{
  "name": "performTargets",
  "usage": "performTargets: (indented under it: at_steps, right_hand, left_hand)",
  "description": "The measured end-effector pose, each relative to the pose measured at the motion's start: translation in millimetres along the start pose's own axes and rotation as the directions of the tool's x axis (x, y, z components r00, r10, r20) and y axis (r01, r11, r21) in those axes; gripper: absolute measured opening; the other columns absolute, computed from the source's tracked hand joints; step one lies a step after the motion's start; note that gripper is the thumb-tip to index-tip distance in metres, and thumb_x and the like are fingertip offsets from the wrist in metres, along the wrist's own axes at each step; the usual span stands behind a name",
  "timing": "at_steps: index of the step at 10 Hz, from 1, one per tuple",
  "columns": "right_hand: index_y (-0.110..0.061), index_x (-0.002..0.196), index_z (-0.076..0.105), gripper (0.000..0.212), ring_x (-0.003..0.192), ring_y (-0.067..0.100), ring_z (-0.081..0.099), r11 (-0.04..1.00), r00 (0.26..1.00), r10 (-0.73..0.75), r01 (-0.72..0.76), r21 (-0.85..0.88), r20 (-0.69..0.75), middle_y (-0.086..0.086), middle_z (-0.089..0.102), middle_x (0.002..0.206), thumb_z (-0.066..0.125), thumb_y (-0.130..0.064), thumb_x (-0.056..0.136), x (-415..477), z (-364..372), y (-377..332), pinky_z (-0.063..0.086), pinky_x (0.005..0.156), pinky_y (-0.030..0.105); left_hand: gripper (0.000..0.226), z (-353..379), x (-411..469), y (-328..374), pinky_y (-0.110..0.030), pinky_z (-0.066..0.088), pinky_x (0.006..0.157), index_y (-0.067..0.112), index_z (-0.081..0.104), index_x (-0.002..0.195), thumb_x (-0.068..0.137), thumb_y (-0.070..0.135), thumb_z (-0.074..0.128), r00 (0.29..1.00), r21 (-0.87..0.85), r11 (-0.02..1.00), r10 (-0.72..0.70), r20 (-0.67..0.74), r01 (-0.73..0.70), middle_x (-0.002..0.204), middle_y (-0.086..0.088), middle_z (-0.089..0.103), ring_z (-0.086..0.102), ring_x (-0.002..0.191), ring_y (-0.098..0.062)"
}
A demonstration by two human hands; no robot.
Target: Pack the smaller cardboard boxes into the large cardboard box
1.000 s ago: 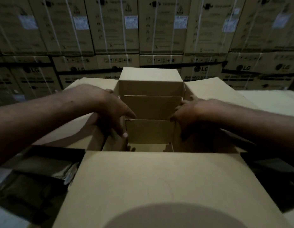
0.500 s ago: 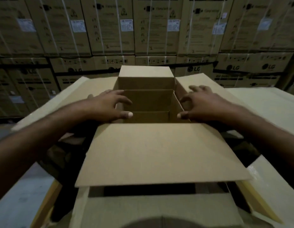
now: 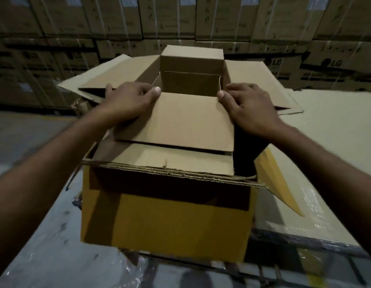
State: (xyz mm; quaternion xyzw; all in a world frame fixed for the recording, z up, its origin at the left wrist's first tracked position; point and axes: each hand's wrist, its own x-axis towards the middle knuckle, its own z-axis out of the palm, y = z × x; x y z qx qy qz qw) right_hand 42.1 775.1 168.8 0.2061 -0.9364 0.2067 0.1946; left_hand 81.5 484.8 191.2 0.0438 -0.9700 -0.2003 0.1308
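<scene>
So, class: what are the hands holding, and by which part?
The left hand and right hand grip the small open box at its near top corners, one each.

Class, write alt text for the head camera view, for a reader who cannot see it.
A left hand and a right hand grip an open smaller cardboard box by its sides, thumbs on its near flap, over the open large cardboard box. Stacked cartons line the dim background.
</scene>
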Motion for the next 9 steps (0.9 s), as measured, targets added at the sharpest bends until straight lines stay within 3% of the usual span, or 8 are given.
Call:
performTargets:
  at_steps: [1,2,3,4,5,7,8,9]
  right_hand:
    - [-0.03,0.126,0.072,0.057,0.139,0.023,0.043,0.999,1.0,-0.03,0.03,-0.037,0.006,-0.004,0.057,0.147,0.028,-0.062,0.105,-4,0,2,0.031,0.112,0.047]
    - [-0.03,0.133,0.065,0.048,0.143,0.021,0.037,0.999,1.0,-0.001,0.002,0.036,-0.028,-0.003,0.053,0.15,0.033,-0.055,0.107,-15,-9,-11,0.026,0.116,0.049]
    - [-0.032,0.143,0.056,0.046,0.146,0.019,0.033,0.999,0.999,-0.051,0.051,-0.007,-0.017,-0.005,0.048,0.154,0.032,-0.051,0.108,-31,-9,-18,0.021,0.12,0.052]
    - [-0.036,0.158,0.034,0.052,0.155,0.019,0.019,0.991,0.99,-0.07,0.083,-0.102,0.118,-0.005,0.031,0.166,0.033,-0.05,0.108,-49,-8,-22,0.01,0.125,0.054]
    - [-0.036,0.157,0.035,0.051,0.155,0.019,0.018,0.998,0.994,-0.035,0.041,-0.048,0.108,-0.005,0.029,0.167,0.036,-0.049,0.108,-54,-13,-26,0.013,0.125,0.055]
    - [-0.033,0.141,0.058,0.036,0.139,0.014,0.042,0.983,0.996,0.031,-0.016,0.185,-0.081,-0.007,0.051,0.151,0.051,-0.04,0.106,-68,-37,-60,0.037,0.116,0.051]
    - [-0.027,0.13,0.067,0.029,0.121,0.008,0.054,0.934,0.96,0.077,0.025,0.358,-0.269,-0.004,0.063,0.137,0.052,-0.032,0.107,-63,-80,-96,0.051,0.103,0.043]
    - [-0.023,0.121,0.07,0.022,0.11,0.005,0.064,0.859,0.928,0.044,0.154,0.488,-0.37,-0.005,0.07,0.122,0.053,-0.024,0.107,-65,-111,-118,0.056,0.099,0.039]
  left_hand:
    - [0.045,14,-15,-1,-0.067,0.005,0.119,0.037,0.055,0.138,0.106,0.056,0.029,0.989,0.085,0.991,0.111,-0.094,-0.103,0.153,0.006,0.047,0.03,0.147,-0.022]
    - [0.048,18,-28,3,-0.068,-0.001,0.119,0.04,0.043,0.149,0.106,0.057,0.029,0.987,-0.023,0.996,0.08,-0.139,-0.084,0.164,0.011,0.028,0.012,0.155,-0.018]
    - [0.053,26,-40,3,-0.068,0.006,0.119,0.041,0.032,0.154,0.105,0.059,0.029,0.982,0.003,0.989,0.147,-0.122,-0.148,0.167,0.012,0.02,0.005,0.156,-0.017]
    - [0.062,32,-54,4,-0.066,0.001,0.12,0.042,0.013,0.161,0.104,0.061,0.027,0.986,0.067,0.984,0.165,-0.014,-0.163,0.17,0.014,0.0,-0.011,0.156,-0.013]
    - [0.062,27,-63,6,-0.066,-0.003,0.12,0.04,0.015,0.161,0.104,0.06,0.03,0.989,0.038,0.988,0.148,-0.001,-0.148,0.17,0.013,0.0,-0.008,0.156,-0.014]
    - [0.059,-16,-80,12,-0.062,0.008,0.122,0.036,0.034,0.155,0.101,0.05,0.052,0.944,-0.076,0.971,0.198,-0.262,-0.225,0.163,0.005,0.034,0.025,0.152,-0.02]
    - [0.059,-59,-71,34,-0.052,0.018,0.121,0.03,0.033,0.156,0.102,0.046,0.051,0.86,-0.097,0.95,0.222,-0.46,-0.297,0.161,0.0,0.038,0.03,0.149,-0.02]
    - [0.062,-82,-62,46,-0.048,0.016,0.123,0.027,0.028,0.159,0.104,0.047,0.047,0.827,-0.046,0.943,0.265,-0.495,-0.33,0.164,-0.001,0.033,0.025,0.152,-0.019]
